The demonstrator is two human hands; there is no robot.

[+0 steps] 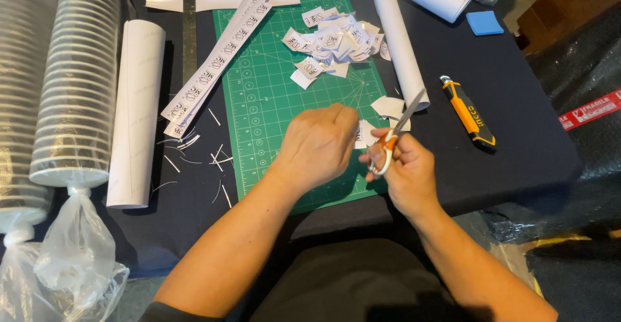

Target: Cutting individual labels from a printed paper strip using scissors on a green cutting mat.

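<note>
Right hand [406, 166] grips scissors [392, 139] — blades up; left hand [317, 144], knuckles up, pinches a paper label [363, 134].

A single head-worn camera looks steeply down and forward from above the seated person's chest onto a dark table [517, 141], close enough that both forearms rise from the bottom edge of the picture and fill its lower half. It faces the table's far edge, which runs off the top, while the near edge crosses just below the green cutting mat [272, 102]. The table's right edge and floor beyond show at right.
</note>
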